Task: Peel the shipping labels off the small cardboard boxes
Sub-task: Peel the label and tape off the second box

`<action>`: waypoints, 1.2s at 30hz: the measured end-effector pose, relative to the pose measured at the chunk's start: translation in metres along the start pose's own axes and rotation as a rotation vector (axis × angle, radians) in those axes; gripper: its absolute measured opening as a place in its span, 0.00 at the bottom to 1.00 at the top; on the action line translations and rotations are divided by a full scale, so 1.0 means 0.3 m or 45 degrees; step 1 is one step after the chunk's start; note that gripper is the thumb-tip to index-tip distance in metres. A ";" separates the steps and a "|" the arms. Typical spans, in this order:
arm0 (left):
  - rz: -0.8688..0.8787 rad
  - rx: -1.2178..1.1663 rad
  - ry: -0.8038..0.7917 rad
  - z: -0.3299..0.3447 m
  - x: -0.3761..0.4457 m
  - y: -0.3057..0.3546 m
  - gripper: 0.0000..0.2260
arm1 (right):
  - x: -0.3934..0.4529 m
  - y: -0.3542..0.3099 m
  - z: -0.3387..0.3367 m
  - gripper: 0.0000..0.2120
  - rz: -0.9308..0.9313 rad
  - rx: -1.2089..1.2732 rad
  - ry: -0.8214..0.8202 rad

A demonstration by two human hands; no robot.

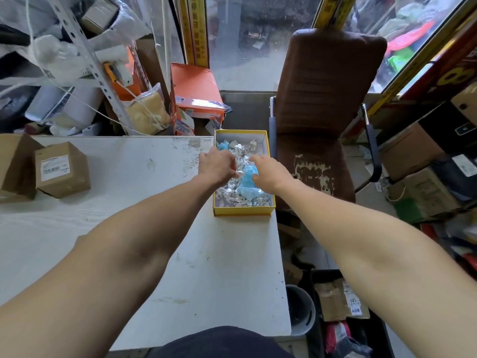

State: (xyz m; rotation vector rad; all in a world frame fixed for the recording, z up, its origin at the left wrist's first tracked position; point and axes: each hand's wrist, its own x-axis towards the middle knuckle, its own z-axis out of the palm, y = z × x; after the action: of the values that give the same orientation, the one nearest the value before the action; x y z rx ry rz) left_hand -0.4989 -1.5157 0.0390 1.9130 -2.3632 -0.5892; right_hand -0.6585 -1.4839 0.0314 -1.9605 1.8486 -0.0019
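Head view: both hands hung over the yellow tray [244, 211] of crumpled labels, the left hand [218, 165] pinching a label wad [239, 173], the right hand [267, 173] curled with its grip unclear; a sticky wad might cling when released, while a labelled small box [62, 168] waited well apart on the table [134, 161].

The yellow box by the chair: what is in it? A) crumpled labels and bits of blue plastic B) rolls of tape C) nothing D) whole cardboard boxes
A: the yellow box holds crumpled white labels and blue plastic, with both hands over it.
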 end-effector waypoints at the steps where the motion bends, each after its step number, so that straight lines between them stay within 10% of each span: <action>1: 0.023 0.029 0.009 0.004 -0.001 0.000 0.07 | 0.004 0.000 0.004 0.25 0.000 -0.009 -0.008; 36: 0.095 0.184 -0.130 0.001 -0.034 0.002 0.15 | -0.018 -0.031 0.001 0.22 0.003 -0.038 -0.014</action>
State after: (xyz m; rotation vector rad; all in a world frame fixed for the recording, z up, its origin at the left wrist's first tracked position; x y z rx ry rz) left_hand -0.4972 -1.5059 0.0409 1.8822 -2.5947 -0.5363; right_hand -0.6502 -1.4787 0.0355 -1.9746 1.8542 0.0373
